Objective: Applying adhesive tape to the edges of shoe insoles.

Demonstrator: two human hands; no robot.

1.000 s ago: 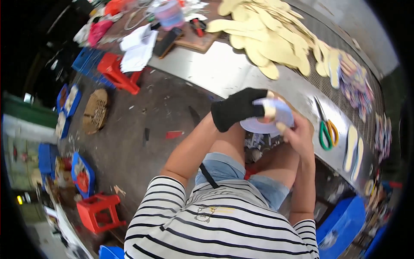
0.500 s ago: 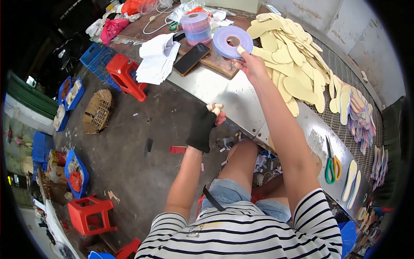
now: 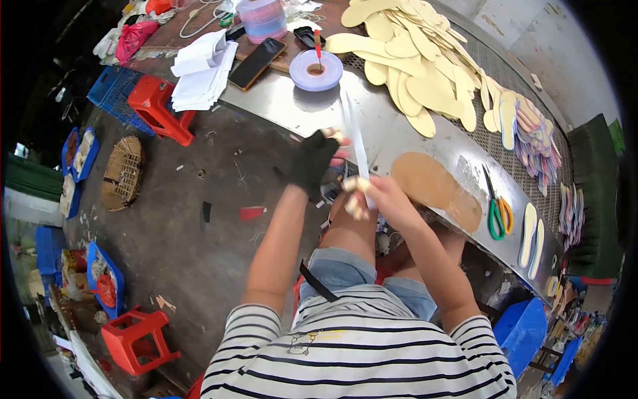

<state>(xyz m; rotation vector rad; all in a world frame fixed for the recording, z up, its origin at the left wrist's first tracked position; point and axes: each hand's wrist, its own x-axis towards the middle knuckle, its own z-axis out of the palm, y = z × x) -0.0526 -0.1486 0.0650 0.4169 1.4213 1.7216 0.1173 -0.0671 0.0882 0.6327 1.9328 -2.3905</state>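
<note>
My right hand (image 3: 382, 203), with pale covers on its fingertips, pinches a narrow whitish-lavender tape strip (image 3: 359, 147). The strip stretches away toward a lavender tape roll (image 3: 298, 80) on the metal tabletop. A red-handled tool (image 3: 318, 45) stands in the roll's core. My left hand (image 3: 312, 163) wears a black fingerless glove and is close to the strip's left side. Its fingers are bent but apart; whether they touch the strip is unclear. A brown sole-shaped board (image 3: 435, 189) lies at the table edge, right of my right hand.
Cream insoles (image 3: 425, 86) are heaped at the far right, near stacked colourful insoles (image 3: 533, 136). Scissors (image 3: 497, 209) and two insoles (image 3: 527, 239) lie on the right. A phone (image 3: 258, 64) and white papers (image 3: 203, 73) are far left. Red stools (image 3: 136, 339) stand on the floor.
My right hand has left the roll and come back toward my lap, drawing out the strip. The roll sits nearer me. My left hand has moved closer to the right hand; the view has shifted.
</note>
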